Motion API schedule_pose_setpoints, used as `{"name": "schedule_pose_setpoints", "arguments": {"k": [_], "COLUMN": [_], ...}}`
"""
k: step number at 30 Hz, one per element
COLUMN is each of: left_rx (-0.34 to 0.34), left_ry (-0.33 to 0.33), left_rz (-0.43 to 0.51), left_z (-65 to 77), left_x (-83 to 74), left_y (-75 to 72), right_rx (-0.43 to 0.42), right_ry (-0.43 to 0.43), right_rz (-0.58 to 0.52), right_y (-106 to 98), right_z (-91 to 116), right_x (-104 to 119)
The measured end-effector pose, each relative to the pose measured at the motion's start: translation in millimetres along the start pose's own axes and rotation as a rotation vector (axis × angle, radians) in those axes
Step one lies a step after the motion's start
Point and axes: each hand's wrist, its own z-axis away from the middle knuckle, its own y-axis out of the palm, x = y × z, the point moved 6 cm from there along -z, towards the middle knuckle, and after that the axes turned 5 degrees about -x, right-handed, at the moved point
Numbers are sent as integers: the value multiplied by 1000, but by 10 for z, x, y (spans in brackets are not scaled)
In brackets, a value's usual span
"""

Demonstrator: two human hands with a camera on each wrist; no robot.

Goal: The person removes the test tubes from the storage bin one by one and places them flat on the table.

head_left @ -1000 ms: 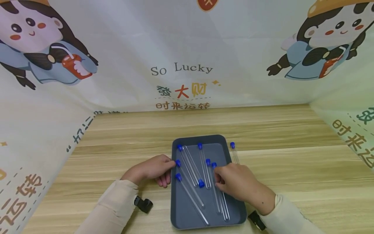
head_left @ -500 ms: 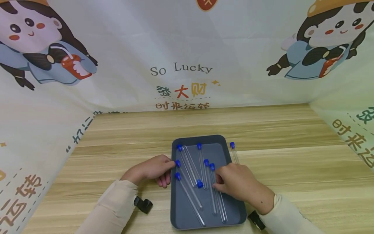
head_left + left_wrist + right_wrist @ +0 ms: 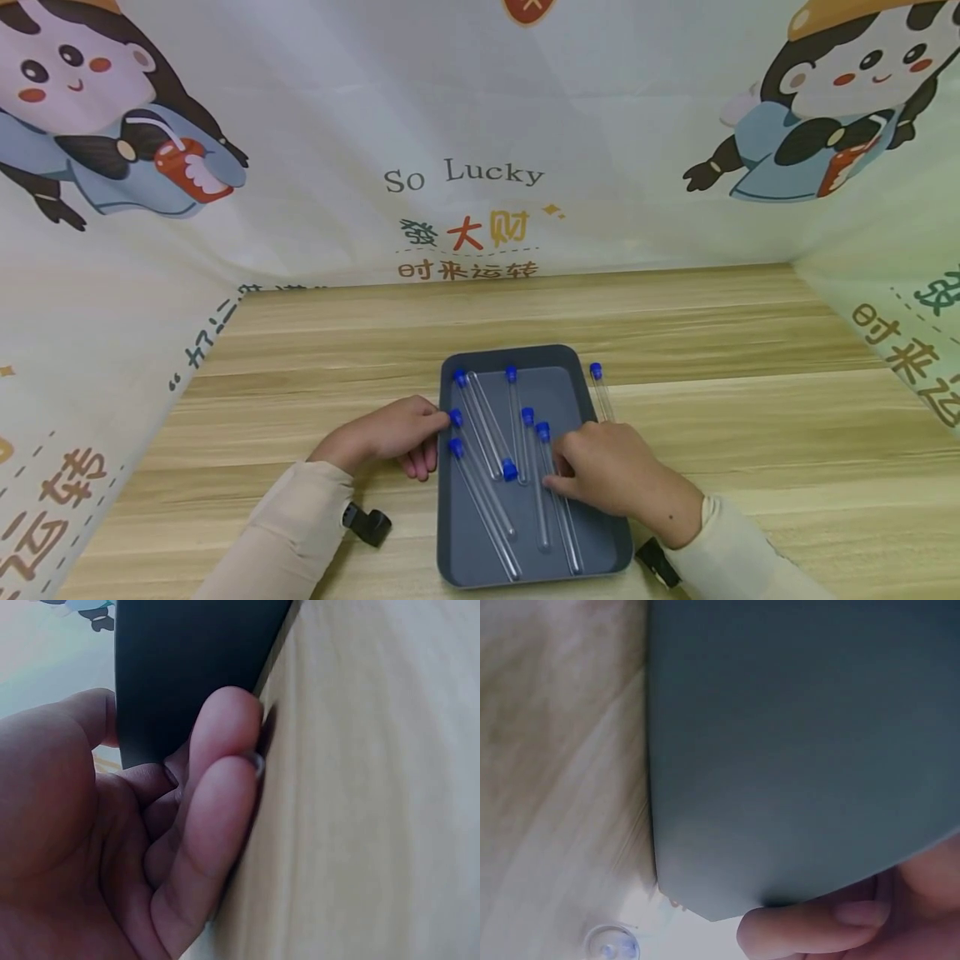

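- Head view: we list one dark grey tray point(image 3: 468, 546), lying on a wood-grain table point(image 3: 300, 358).
- Within it, several clear tubes point(image 3: 483, 510), seven blue caps visible; most caps lie toward the far end, one is reversed.
- Outside its right wall, one loose tube point(image 3: 603, 396), blue-capped, partly hidden.
- Left hand point(image 3: 393, 433): we find it pinching the tray's left rim.
- Right hand point(image 3: 603, 462): above the tray's right side, fingers bent, thumb just beside a tube; we cannot tell whether it pinches one.
- Left wrist view: we note the thumb at the wall's edge, the other fingers curled outside, near the tabletop.
- Right wrist view: we see the tray's outer wall, bent fingers over its rim; their tips are hidden.
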Motion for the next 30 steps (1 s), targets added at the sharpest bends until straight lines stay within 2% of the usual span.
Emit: {"name": "schedule_pose_setpoints", "arguments": {"k": [13, 30], "left_rx": [-3, -6], "left_ry": [-4, -13], "left_rz": [-3, -1], "left_z": [5, 8], "left_x": [-4, 2], "left_y": [1, 3], "right_rx": [44, -1], "right_ry": [7, 76], "right_rz": [0, -28], "right_y": [13, -11], "right_z": [14, 7], "right_x": [9, 4]}}
